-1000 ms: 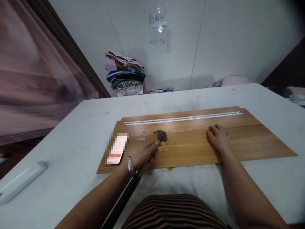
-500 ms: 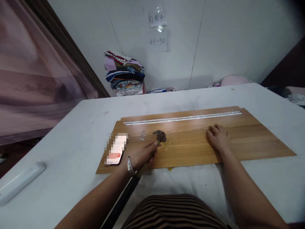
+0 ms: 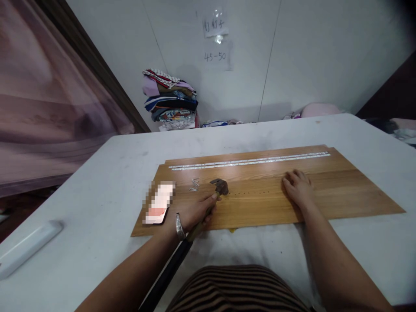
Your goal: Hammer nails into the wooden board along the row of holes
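My left hand (image 3: 200, 211) is wrapped round the shaft of a claw hammer (image 3: 222, 187), close under its rusty head. The dark grip of the hammer runs back past my wrist toward my body. The head is low over a wooden board (image 3: 344, 190), at the left end of a row of small dark dots (image 3: 248, 193) that look like nail heads. Whether it touches the board, I cannot tell. Flat on the board to the right rests my right hand (image 3: 298, 187), fingers slightly bent and apart, with nothing in it. Several loose nails (image 3: 194, 185) lie left of the hammer head.
A phone (image 3: 161, 201), its screen blurred out, lies on the board's left end. Two white printed strips (image 3: 250, 163) run along the far side. The board lies on a white table (image 3: 107, 186), with a long white object (image 3: 30, 247) at the left. Folded clothes (image 3: 170, 102) are stacked behind.
The hammer head and my left hand have shifted slightly to the right. My right hand keeps its place on the board.
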Demonstrator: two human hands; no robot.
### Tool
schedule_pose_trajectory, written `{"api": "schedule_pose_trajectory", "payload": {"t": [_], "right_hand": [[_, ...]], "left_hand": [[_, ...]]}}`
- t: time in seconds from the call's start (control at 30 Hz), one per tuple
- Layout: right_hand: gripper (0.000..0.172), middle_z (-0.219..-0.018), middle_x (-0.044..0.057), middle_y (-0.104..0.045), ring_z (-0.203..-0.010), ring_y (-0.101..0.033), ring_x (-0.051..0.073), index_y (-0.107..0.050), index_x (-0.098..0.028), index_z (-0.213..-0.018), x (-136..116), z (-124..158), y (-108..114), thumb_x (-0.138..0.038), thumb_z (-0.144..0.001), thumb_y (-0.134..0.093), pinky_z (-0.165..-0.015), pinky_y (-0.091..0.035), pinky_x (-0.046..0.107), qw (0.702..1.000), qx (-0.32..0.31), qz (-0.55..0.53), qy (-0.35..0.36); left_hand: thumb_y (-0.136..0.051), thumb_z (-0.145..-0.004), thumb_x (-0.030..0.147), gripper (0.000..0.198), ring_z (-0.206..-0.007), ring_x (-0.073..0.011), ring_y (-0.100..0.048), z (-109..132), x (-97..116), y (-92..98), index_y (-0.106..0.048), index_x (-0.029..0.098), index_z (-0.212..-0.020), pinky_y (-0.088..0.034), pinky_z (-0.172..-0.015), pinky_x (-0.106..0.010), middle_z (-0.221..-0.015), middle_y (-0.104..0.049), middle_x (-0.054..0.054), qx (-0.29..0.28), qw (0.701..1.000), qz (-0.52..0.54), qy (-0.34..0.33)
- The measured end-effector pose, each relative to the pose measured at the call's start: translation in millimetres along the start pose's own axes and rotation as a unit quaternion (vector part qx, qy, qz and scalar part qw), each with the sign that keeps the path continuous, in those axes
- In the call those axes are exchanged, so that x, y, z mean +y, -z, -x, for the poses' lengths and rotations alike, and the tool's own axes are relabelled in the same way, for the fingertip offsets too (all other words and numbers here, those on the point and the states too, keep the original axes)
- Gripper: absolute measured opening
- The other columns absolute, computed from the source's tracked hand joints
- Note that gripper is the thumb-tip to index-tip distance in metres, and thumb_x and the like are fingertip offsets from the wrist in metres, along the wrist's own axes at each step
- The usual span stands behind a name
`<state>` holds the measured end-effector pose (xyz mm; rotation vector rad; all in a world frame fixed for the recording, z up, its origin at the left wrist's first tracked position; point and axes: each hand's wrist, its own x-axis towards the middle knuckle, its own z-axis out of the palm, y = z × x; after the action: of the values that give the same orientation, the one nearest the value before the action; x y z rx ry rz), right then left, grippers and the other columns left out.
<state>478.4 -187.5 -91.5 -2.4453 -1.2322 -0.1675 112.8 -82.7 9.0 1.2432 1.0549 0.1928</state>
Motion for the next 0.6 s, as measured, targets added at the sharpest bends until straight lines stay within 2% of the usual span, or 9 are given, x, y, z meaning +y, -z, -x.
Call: {"api": "schedule_pose_trajectory", "payload": {"t": [0.27,0.47,0.6], "right_hand": [[0.040,-0.134,0.014,-0.059,-0.128,-0.048,0.030,-0.068,-0.021,-0.112,0.3,-0.1,0.1,-0.042,-0.093,-0.040,-0.106,-0.035,0.052,1.000,0.001,0.002,0.000],[0.041,-0.133,0.013,-0.060,-0.127,-0.048,0.029,-0.068,-0.021,-0.113,0.7,-0.4,-0.6,-0.043,-0.093,-0.039,-0.105,-0.035,0.052,1.000,0.000,0.004,-0.003],[0.041,-0.132,0.013,-0.060,-0.126,-0.049,0.029,-0.068,-0.022,-0.112,0.1,0.2,0.1,-0.043,-0.093,-0.039,-0.104,-0.036,0.050,1.000,0.004,0.007,0.003]], "left_hand": [[-0.053,-0.083,0.070,0.060,-0.045,-0.0065,-0.039,6.0,7.2,3.2,-0.060,0.015,-0.106,-0.027,-0.040,-0.021,-0.068,-0.048,0.005,-0.007,1.000,-0.005,-0.008],[-0.057,-0.076,0.075,0.065,-0.044,-0.0057,-0.039,-1.1,-2.3,2.7,-0.060,0.014,-0.099,-0.027,-0.041,-0.021,-0.067,-0.048,0.005,0.002,1.000,0.006,-0.004],[-0.057,-0.078,0.073,0.065,-0.045,-0.0058,-0.040,0.2,-2.0,3.6,-0.060,0.014,-0.105,-0.026,-0.040,-0.020,-0.070,-0.050,0.004,-0.003,1.000,0.012,-0.002]]}}
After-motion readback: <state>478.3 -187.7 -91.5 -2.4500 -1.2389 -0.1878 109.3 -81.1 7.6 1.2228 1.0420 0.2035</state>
